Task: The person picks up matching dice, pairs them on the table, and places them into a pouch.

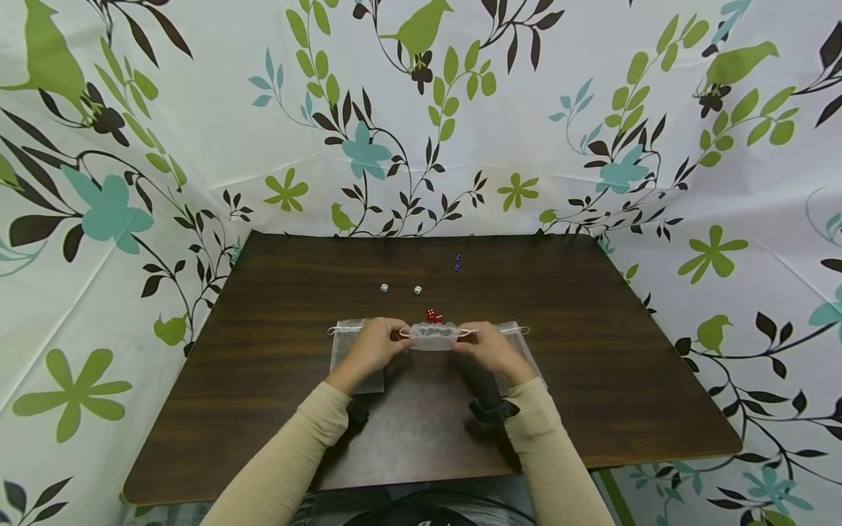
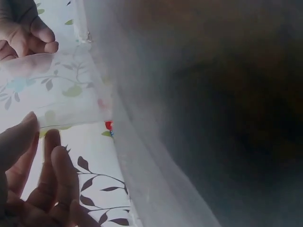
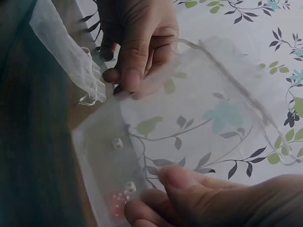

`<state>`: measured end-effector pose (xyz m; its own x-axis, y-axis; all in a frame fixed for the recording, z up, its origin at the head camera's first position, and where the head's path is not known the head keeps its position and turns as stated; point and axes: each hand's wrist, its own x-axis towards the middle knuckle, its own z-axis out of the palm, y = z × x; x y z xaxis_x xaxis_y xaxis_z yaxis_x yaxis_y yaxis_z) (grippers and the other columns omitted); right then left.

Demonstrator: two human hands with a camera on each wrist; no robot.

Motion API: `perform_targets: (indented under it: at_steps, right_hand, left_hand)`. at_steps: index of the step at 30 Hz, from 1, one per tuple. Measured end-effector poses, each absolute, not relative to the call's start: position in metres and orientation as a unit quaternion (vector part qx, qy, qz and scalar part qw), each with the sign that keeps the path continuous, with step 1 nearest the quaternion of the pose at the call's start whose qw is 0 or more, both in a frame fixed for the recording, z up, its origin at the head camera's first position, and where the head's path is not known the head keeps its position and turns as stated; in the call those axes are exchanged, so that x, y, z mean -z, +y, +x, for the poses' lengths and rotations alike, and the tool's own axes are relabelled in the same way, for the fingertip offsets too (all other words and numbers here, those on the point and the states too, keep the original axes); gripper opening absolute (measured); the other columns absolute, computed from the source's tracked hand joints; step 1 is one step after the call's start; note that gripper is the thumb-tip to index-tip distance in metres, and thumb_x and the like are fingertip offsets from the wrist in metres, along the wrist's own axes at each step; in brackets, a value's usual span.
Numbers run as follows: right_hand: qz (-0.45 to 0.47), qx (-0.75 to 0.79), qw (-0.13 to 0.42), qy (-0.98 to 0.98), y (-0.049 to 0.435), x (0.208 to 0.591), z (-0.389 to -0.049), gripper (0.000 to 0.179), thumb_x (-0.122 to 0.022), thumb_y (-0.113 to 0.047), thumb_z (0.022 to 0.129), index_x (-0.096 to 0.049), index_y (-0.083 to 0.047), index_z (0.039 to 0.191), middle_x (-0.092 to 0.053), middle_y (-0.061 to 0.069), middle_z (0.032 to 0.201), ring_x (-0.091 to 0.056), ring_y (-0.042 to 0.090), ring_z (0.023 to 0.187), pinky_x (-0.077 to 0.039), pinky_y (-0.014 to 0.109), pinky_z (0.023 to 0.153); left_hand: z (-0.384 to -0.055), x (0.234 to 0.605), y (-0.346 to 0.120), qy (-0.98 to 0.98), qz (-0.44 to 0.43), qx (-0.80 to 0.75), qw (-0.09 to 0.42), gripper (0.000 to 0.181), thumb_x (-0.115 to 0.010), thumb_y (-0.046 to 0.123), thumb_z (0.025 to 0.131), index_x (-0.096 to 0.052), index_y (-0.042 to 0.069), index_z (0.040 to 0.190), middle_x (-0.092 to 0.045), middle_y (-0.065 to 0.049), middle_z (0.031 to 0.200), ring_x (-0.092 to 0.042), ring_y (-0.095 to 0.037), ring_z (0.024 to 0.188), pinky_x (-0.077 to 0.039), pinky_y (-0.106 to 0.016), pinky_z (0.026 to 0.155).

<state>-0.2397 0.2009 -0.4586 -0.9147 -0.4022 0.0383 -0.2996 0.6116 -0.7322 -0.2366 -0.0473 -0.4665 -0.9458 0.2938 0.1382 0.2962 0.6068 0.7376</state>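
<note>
A small sheer white drawstring bag (image 1: 433,340) is stretched between both hands. My left hand (image 1: 376,343) pinches its left side with thumb and fingers, and my right hand (image 1: 493,349) pinches the opposite side. In the right wrist view, white cord runs along one edge of the bag (image 3: 208,109), and dice show through its thin fabric. Just beyond the bag lie red dice (image 1: 431,315). The left wrist view shows my left hand (image 2: 45,179) near the bag's lower edge, with the right hand (image 2: 28,35) across from it.
Another sheer bag (image 1: 345,354) lies flat under the left hand, and one more (image 1: 515,337) lies under the right. Farther off on the dark wooden table (image 1: 625,365) are a white die (image 1: 384,288), a second white die (image 1: 417,290) and blue dice (image 1: 457,267). Patterned cloth surrounds the table.
</note>
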Motion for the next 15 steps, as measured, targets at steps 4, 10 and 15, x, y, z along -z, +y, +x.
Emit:
perform_targets:
  at_steps: [4, 10, 15]
  right_hand:
    - [-0.22, 0.375, 0.082, 0.897, 0.204, 0.461, -0.237, 0.013, -0.07, -0.011, 0.087, -0.072, -0.006, 0.099, -0.07, 0.006, 0.1, -0.063, 0.02, 0.094, -0.051, 0.039, 0.084]
    - [-0.238, 0.344, 0.079, 0.905, 0.207, 0.47, -0.236, 0.011, -0.068, -0.015, 0.089, -0.074, -0.005, 0.091, -0.071, 0.005, 0.091, -0.062, 0.016, 0.082, -0.051, 0.032, 0.073]
    - [-0.227, 0.332, 0.087, 0.911, 0.207, 0.476, -0.236, 0.01, -0.068, -0.014, 0.089, -0.076, -0.008, 0.09, -0.073, 0.005, 0.098, -0.066, 0.02, 0.093, -0.052, 0.035, 0.082]
  left_hand:
    - [-0.233, 0.466, -0.047, -0.912, -0.159, 0.377, -0.01, 0.006, -0.077, 0.017, 0.082, -0.072, 0.021, 0.083, -0.066, 0.008, 0.074, -0.058, -0.006, 0.069, -0.046, -0.027, 0.059]
    - [-0.23, 0.465, -0.046, -0.937, -0.151, 0.312, -0.042, 0.009, -0.076, 0.033, 0.082, -0.073, 0.025, 0.08, -0.069, 0.01, 0.078, -0.058, -0.008, 0.067, -0.044, -0.029, 0.058]
    - [-0.229, 0.466, -0.045, -0.948, -0.139, 0.276, -0.078, 0.009, -0.075, 0.036, 0.083, -0.074, 0.028, 0.079, -0.066, 0.01, 0.073, -0.057, -0.011, 0.069, -0.044, -0.031, 0.059]
